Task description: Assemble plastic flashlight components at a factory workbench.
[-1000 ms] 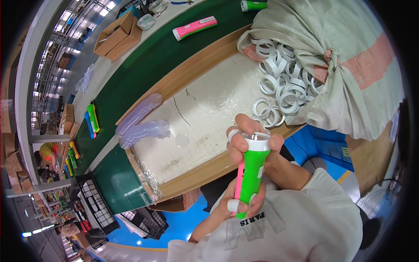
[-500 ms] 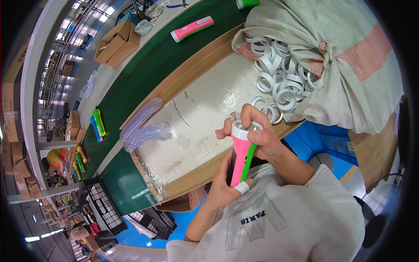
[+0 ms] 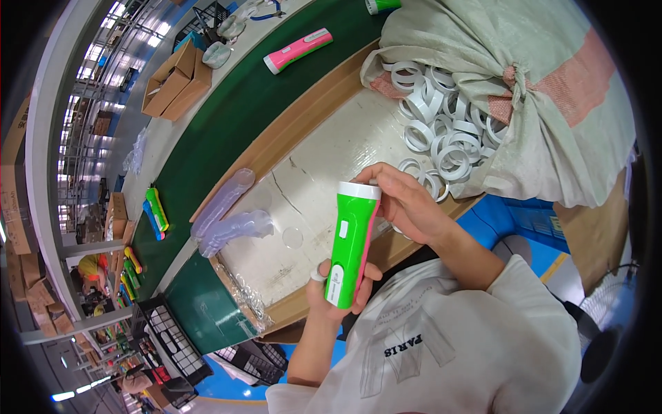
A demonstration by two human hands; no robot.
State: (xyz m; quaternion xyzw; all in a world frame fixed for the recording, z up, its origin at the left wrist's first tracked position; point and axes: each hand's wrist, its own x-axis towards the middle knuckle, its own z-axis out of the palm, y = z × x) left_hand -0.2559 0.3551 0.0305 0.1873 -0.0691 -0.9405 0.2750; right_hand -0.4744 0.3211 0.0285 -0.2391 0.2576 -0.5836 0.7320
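Upright in front of me is a flashlight point(image 3: 352, 238) with a white head ring, its bright green side with a white switch facing me and a pink strip along one edge. My left hand point(image 3: 318, 295) is closed round its lower end, white tape on the thumb. My right hand point(image 3: 414, 207) grips the white ring at the top, with some fingertips hidden behind it. Beyond the right hand, many loose white rings point(image 3: 452, 134) spill from a woven sack point(image 3: 552, 131). Stacks of clear discs point(image 3: 238, 231) lie left of the flashlight, with one single clear disc point(image 3: 292, 238) nearby.
A shallow cardboard-edged tray point(image 3: 317, 152) spans the bench. Behind it runs a green belt point(image 3: 234, 107) carrying a pink-and-green flashlight point(image 3: 298, 50) and others. Farther off stand an open carton point(image 3: 177, 83) and pliers point(image 3: 267, 12). Black crates point(image 3: 172, 338) sit at lower left; a person works far left.
The flashlight has been turned from its pink side to its green side and moved slightly left. My right hand has shifted from over its open front to the side of the white ring.
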